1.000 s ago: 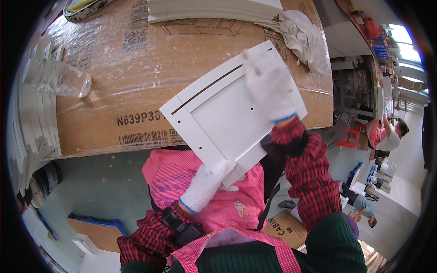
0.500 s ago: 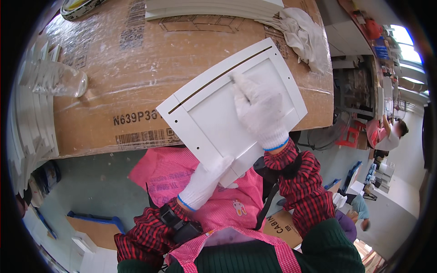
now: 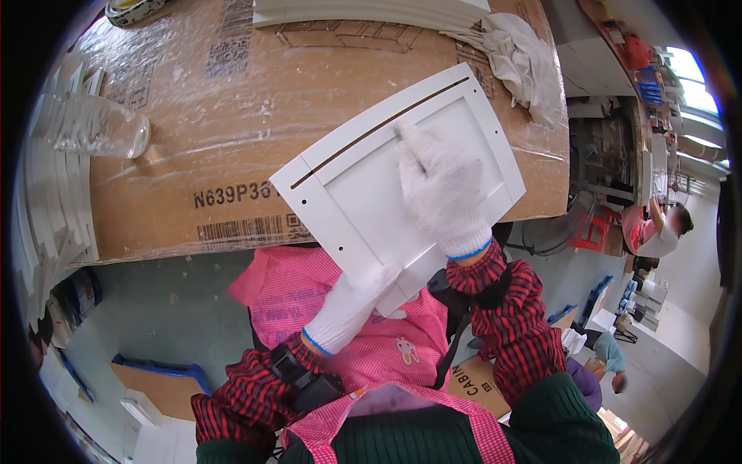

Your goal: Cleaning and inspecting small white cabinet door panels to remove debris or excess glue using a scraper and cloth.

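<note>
A white framed panel [image 3: 363, 197] with a recessed middle, a long slot near its far edge and small dark holes along its sides lies tilted, partly over the cardboard-topped table and partly over my lap. My left hand [image 3: 352, 305], in a white knitted glove, grips the panel's near edge at the lower left; some fingers are hidden. Over the recessed middle is my right hand [image 3: 440, 182], gloved likewise. Its fingers are bunched, with a small greyish spot at the tips by the slot. What they pinch, if anything, I cannot make out.
The table [image 3: 178, 174] carries a clear plastic jar [image 3: 108, 127] at left, stacked white boards [image 3: 371, 11] at the far side and a crumpled white cloth [image 3: 525, 66] at far right. More white panels [image 3: 39, 201] stand at left. A fan [image 3: 553, 228] and a red stool [image 3: 593, 232] are to the right.
The whole view has shifted slightly. Both hands keep nearly the same places on the panel, the right one over its middle and the left at its near edge.
</note>
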### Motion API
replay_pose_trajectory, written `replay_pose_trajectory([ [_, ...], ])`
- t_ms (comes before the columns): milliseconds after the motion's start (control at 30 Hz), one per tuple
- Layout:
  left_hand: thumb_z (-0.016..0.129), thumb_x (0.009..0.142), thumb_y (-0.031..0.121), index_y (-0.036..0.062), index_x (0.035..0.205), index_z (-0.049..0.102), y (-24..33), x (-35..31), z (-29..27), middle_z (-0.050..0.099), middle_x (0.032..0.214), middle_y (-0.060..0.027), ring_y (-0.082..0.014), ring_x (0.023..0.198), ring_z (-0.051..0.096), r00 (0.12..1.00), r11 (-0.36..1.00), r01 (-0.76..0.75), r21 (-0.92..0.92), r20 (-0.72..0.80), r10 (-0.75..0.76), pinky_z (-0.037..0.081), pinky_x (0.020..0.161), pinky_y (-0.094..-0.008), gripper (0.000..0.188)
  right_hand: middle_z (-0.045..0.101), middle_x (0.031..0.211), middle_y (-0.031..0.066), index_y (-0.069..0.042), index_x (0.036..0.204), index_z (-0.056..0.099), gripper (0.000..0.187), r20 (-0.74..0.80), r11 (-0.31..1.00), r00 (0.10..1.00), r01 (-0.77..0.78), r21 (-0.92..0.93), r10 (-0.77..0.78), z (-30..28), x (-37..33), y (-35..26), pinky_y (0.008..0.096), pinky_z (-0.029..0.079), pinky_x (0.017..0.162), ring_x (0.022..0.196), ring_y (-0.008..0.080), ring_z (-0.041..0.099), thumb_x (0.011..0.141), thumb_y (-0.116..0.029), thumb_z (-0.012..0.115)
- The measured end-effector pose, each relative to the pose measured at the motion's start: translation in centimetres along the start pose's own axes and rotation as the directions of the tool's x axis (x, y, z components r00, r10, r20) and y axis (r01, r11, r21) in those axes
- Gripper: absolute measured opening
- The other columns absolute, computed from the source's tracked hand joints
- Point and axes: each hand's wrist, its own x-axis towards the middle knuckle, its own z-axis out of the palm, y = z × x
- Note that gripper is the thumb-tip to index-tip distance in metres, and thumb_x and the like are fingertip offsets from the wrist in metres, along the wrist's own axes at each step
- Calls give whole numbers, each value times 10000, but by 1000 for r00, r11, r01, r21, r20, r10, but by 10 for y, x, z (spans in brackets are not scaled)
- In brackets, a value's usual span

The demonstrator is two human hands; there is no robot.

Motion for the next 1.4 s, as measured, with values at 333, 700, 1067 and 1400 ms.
replay_pose_trajectory([
  [333,645,1022,344,-3,1288,569,12,-4,8,687,1058,-93,-194,874,727,1000,1000,16,-22,-4,-16,610,606,-304,443,737,1000,180,-49,1191,740,285,3,999,1000,-18,45,18,12,1,-18,395,566,806,902,341,719,919,-96,668],
  [700,672,1004,333,-11,1216,607,12,-1,2,689,943,-85,-174,783,714,999,995,8,96,30,-11,585,527,-279,408,720,992,162,-50,1185,738,302,231,955,944,268,-128,-234,22,5,-41,393,570,765,872,343,705,893,-121,706],
  [1067,657,1007,342,-15,1237,592,4,4,4,709,996,-113,-205,825,750,1000,999,-10,47,29,8,578,495,-289,430,688,915,52,-147,1234,708,409,334,871,814,490,45,-475,24,30,-56,378,554,644,808,261,695,825,-135,720],
  [1400,629,1024,303,-21,1288,581,5,2,0,728,995,-129,-214,831,753,997,1000,-13,-1,73,13,606,529,-272,420,612,871,32,-103,1069,687,281,387,627,543,769,128,-745,28,51,-57,373,548,643,802,257,684,802,-183,660],
])
